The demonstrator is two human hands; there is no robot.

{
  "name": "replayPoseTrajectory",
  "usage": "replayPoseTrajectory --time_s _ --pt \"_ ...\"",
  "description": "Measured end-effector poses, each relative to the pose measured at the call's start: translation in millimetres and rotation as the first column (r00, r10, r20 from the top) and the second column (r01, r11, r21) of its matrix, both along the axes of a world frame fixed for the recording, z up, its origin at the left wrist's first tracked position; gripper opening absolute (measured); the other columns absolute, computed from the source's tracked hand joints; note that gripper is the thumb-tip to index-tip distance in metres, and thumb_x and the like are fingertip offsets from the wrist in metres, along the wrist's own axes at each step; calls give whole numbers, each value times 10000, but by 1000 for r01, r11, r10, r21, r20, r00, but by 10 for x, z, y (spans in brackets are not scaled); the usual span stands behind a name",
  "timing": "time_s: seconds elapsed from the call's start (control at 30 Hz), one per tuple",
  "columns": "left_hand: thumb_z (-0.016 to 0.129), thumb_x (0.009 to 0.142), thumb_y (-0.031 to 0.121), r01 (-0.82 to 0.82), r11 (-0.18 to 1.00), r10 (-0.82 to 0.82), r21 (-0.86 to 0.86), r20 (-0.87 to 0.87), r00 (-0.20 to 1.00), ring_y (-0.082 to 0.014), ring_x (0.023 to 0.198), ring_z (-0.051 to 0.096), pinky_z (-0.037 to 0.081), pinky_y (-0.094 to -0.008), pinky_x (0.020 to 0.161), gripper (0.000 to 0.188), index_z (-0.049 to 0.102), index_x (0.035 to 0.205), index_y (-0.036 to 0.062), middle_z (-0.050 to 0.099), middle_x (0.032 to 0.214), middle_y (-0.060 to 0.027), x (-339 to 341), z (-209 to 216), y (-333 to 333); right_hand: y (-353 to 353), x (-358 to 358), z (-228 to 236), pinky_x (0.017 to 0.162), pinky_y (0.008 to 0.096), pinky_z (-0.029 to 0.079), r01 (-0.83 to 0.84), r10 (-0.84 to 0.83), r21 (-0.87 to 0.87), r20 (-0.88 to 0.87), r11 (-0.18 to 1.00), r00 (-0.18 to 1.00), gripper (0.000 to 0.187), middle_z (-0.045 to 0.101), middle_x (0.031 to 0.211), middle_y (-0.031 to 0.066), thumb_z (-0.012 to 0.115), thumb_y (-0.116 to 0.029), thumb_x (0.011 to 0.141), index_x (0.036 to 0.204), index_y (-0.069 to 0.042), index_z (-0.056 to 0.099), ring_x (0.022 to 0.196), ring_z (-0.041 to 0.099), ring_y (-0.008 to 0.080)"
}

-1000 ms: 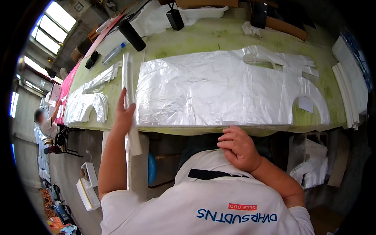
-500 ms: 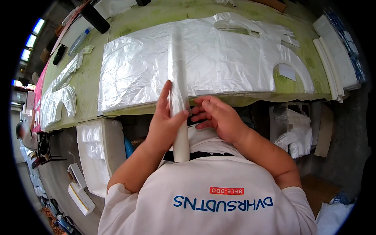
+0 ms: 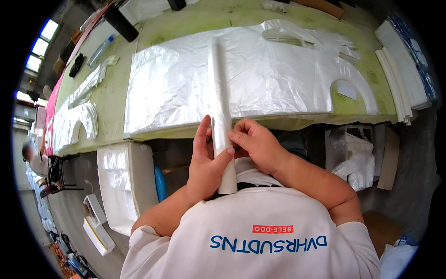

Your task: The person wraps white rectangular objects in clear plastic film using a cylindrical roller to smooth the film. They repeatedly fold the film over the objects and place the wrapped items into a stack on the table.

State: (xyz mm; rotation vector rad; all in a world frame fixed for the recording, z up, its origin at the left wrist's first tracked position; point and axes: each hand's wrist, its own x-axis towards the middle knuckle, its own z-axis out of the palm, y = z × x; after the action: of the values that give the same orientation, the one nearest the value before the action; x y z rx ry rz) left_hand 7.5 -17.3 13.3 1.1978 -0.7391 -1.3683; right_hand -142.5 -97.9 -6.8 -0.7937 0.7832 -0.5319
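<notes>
A roll of clear plastic film point(image 3: 221, 111) stands out lengthwise before my body, its near end at my waist and its far end over the table. My left hand point(image 3: 207, 168) is wrapped round its lower part, thumb across the front. At the roll's right side, my right hand point(image 3: 261, 143) has thumb and fingers pressed together against the film. Whether it pinches a loose edge is hidden. Beneath the far end, a flat stack of shiny clear plastic bags point(image 3: 167, 88) with cut-out handles covers much of the green-clothed table point(image 3: 241, 21).
More cut plastic bags point(image 3: 76, 122) lie at the table's left, near a bottle point(image 3: 101, 50) and a black cylinder point(image 3: 121, 23). White rolled sheets point(image 3: 392, 86) rest at the right end. A lined box point(image 3: 123, 186) stands below left. Another person point(image 3: 38, 156) sits far left.
The roll has come lower, nearer my body, with my left hand still round it. My right hand's spread fingers have closed against its side. The view has shifted slightly.
</notes>
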Motion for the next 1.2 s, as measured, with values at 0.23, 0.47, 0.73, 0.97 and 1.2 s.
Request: replayPoseTrajectory --time_s 0.23,0.47,0.73,0.97,1.2 --pt "555 1034 106 185 983 -185 -13 -32 982 -192 1285 465 431 -336 1068 803 21 1632 82 404 1477 -140 -184 -34 -249 -129 -164 210 822 366 583 151 -153 84 14 985 988 507 625 1157 117 614 -253 1018 1406 12 425 1023 647 196" --pt "677 951 138 493 845 -132 -209 811 570 -310 1388 384 364 -410 1118 696 346 1561 100 340 1566 -210 -252 29 -620 -201 -580 -45 865 303 529 268 -270 -99 -16 958 963 471 648 1142 100 616 -188 1011 1408 27 480 1020 628 156" --pt "702 904 255 468 816 295 -338 941 165 -383 1240 549 414 -480 1089 385 690 1267 127 603 1371 -163 -40 -279 -2141 -63 -1052 -11 905 293 508 171 -230 -229 -262 958 937 494 634 1113 65 663 -120 965 1421 -21 504 999 598 131" --pt "664 980 387 183 975 -222 129 664 714 -204 1084 555 460 -341 941 544 552 1452 142 637 1252 -83 600 173 -2846 23 -1344 -16 939 291 496 176 -187 -73 -179 982 966 484 636 1188 72 644 -108 981 1435 -31 497 1056 598 126" --pt "684 941 483 361 778 -628 514 655 422 -149 1016 558 463 -329 926 523 686 1250 61 650 1157 -58 443 356 -2878 -18 -1461 -51 947 281 492 142 -144 -30 -98 989 985 468 629 1225 78 627 -98 993 1433 -22 486 1087 596 124"
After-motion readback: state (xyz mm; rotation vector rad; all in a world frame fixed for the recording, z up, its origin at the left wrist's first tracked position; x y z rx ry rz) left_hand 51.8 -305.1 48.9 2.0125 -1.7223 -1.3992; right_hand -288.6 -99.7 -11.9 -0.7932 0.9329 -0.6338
